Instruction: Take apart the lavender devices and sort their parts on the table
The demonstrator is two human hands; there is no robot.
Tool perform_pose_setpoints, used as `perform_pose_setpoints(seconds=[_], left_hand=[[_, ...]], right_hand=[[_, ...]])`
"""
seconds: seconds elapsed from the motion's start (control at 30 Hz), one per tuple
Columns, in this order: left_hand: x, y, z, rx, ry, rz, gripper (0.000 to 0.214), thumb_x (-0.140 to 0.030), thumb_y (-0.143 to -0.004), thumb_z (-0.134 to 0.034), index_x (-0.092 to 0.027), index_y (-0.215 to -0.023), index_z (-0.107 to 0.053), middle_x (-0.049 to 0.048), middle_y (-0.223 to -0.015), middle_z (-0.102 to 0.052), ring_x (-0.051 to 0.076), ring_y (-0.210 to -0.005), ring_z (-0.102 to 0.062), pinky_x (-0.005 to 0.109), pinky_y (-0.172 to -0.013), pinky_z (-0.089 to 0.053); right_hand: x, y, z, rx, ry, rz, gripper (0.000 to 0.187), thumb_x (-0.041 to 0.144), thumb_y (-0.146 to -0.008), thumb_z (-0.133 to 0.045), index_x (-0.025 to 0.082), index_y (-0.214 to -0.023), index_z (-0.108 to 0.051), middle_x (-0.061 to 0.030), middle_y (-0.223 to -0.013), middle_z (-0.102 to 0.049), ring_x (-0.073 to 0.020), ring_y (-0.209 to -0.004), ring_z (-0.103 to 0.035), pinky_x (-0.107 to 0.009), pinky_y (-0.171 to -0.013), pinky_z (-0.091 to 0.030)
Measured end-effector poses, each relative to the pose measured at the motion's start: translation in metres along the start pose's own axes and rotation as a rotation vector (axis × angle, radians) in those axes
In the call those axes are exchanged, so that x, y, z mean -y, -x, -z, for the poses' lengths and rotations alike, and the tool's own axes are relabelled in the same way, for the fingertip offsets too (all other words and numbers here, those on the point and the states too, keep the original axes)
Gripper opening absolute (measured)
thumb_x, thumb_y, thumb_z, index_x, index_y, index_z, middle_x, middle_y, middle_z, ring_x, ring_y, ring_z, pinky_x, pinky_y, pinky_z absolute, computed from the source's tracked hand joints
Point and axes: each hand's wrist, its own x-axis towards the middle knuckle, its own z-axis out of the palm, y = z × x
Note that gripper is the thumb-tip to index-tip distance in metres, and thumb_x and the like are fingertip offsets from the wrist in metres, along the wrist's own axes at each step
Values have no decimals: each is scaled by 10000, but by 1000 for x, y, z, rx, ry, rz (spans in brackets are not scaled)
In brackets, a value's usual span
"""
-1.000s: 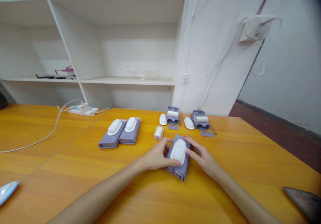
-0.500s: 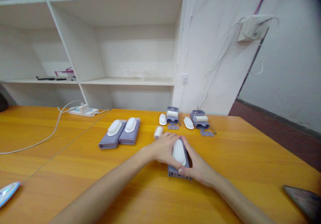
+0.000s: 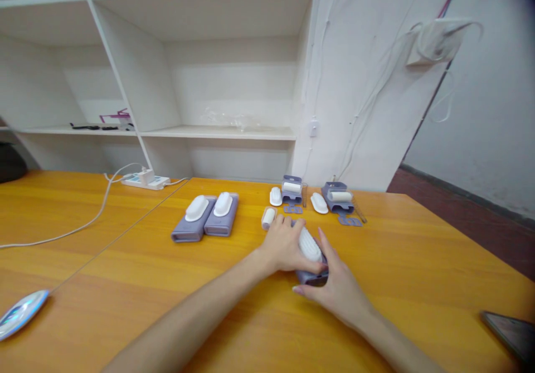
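A grey-purple case [image 3: 306, 277] with a white ribbed oval piece [image 3: 310, 246] on top sits at an angle on the table. My left hand [image 3: 285, 245] is closed round its left side, thumb lying across the near part. At the right near corner my right hand [image 3: 340, 284] has thumb and index finger spread wide around the case; its other fingers are mostly hidden. Just beyond my left hand lies a small holder with a white roller [image 3: 268, 218].
Two purple cases with white oval tops [image 3: 194, 225] lie to the left. Opened purple housings [image 3: 291, 190] with white rollers, oval pieces and springs lie at the back. A power strip [image 3: 146, 180], a computer mouse [image 3: 23, 314] and a phone [image 3: 512, 334] are around.
The case has turned so its near end points further right. My right thumb has come off the near end, and that hand has spread wider. The view has shifted slightly.
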Motion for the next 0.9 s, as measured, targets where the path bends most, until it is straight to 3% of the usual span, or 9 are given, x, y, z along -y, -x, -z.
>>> perform_pose_setpoints(seconds=[0.2, 0.53, 0.73, 0.9], left_hand=[[3, 1, -5, -54, 41, 21, 733, -711, -557, -614, -192, -1070, -540, 111, -958, -590, 327, -959, -489, 452, -901, -357], [4, 10, -5, -74, 196, 34, 747, -715, -639, -591, -206, -1176, -486, 107, -1132, -549, 307, -1073, -475, 442, -954, -352], [13, 6, 1, -43, 257, -44, 702, -677, -706, -575, -207, -1218, -476, 100, -1183, -550, 282, -1118, -471, 404, -968, -347], [27, -1, 9, -33, 236, -69, 793, -692, -596, -665, -232, -1222, -509, 97, -1181, -541, 293, -1120, -456, 422, -966, -339]], right_hand=[[6, 2, -6, -66, 25, 7, 926, 357, -695, -633, 230, -1459, -126, -122, -1284, -521, -303, -1062, -576, -454, -905, -472], [1, 0, -6, -66, 34, 90, 864, 394, -730, -623, 258, -1449, -164, -79, -1406, -412, -283, -1239, -448, -433, -1019, -400], [-17, -11, 15, -48, 162, 266, 866, 431, -719, -644, 278, -1445, -196, -83, -1420, -396, -323, -1248, -419, -520, -1044, -318], [-32, -16, 29, -13, 161, 276, 768, 438, -732, -639, 259, -1406, -318, -95, -1362, -466, -317, -1226, -440, -500, -1023, -348]])
